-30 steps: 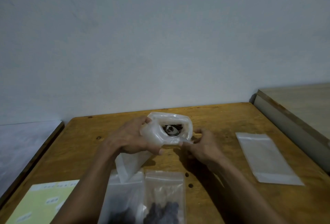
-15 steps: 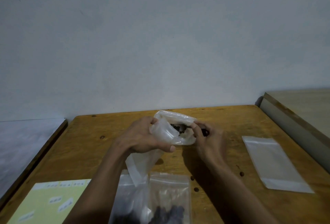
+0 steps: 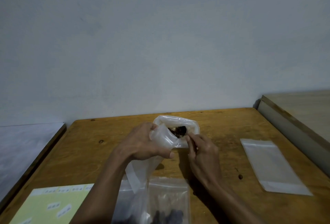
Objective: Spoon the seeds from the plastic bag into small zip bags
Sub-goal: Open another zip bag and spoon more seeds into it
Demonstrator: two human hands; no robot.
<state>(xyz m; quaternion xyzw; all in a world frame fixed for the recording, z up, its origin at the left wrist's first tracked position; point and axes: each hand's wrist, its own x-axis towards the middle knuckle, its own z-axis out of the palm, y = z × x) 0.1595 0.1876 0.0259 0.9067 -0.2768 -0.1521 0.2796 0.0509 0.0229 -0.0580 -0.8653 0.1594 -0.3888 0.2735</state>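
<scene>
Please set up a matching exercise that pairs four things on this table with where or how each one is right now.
Things:
1. plastic bag
2. empty zip bag
3. yellow-green sheet
4. zip bag with dark contents

States:
A. lies flat near the table's right edge, untouched
B. lies at the near left corner, with small labels on it
C. held open by the left hand, its mouth pinched by the right hand
D. lies at the near edge between the forearms

Pairs: 1-C, 2-A, 3-B, 4-D
</scene>
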